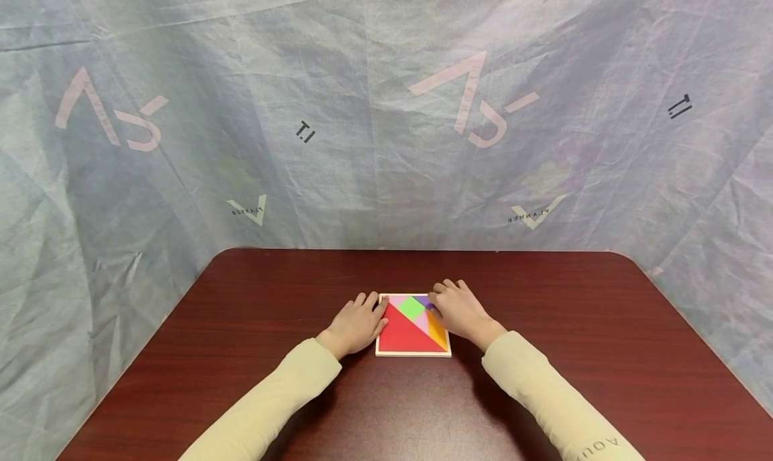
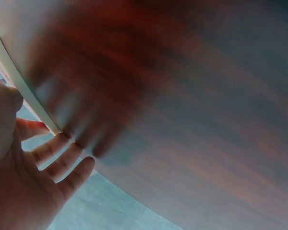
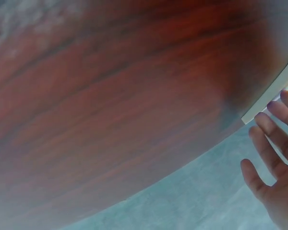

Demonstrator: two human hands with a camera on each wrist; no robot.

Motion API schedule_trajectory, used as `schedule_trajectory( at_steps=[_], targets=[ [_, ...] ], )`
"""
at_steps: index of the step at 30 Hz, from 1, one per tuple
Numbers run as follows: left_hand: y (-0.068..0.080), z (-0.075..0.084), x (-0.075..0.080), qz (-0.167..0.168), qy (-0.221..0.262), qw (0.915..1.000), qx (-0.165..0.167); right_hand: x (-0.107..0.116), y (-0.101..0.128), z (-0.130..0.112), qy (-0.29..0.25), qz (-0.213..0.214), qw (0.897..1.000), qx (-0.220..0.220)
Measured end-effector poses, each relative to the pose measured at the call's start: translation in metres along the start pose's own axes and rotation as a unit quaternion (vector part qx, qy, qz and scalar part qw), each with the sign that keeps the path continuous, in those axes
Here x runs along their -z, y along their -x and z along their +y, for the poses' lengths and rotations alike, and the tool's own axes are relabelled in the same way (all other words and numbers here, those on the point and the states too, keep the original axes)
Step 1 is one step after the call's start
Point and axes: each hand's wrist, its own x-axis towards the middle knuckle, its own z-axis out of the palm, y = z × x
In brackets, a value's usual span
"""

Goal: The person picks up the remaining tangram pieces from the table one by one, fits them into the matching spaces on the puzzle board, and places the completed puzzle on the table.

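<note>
A square tangram puzzle in a pale frame (image 1: pixel 413 354) lies on the table. Inside it are a large red piece (image 1: pixel 403 335), a green square (image 1: pixel 413 308), an orange piece (image 1: pixel 437 329), and pink and purple pieces. My left hand (image 1: pixel 356 323) rests at the frame's left side, its index finger over the upper left corner and thumb at the red piece's edge. At the upper right, my right hand (image 1: pixel 461 312) has its fingertips over the purple piece (image 1: pixel 422 300), partly hiding it. Both wrist views show loosely spread fingers (image 2: pixel 69 163) along the frame's edge.
The puzzle sits on a dark red-brown wooden table (image 1: pixel 241 353) with rounded far corners. Grey printed cloth (image 1: pixel 374 179) hangs behind the table and along both sides. Light yellow sleeves (image 1: pixel 284 394) cover both forearms.
</note>
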Motion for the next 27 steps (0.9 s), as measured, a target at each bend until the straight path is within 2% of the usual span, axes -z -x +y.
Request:
schedule_trajectory(
  at_steps=[12, 20, 27],
  targets=[
    [-0.002, 0.000, -0.002, -0.008, 0.015, 0.9998, 0.007, 0.002, 0.004, 0.005, -0.030, -0.011, 0.999, 0.010],
    [-0.004, -0.004, -0.001, -0.010, 0.057, 0.9983, 0.011, 0.010, 0.009, 0.012, -0.042, -0.009, 0.999, 0.011],
    [-0.003, -0.008, 0.008, -0.025, 0.100, 0.9946, 0.015, 0.018, 0.019, 0.020, -0.049, 0.009, 0.999, 0.001]
  ],
)
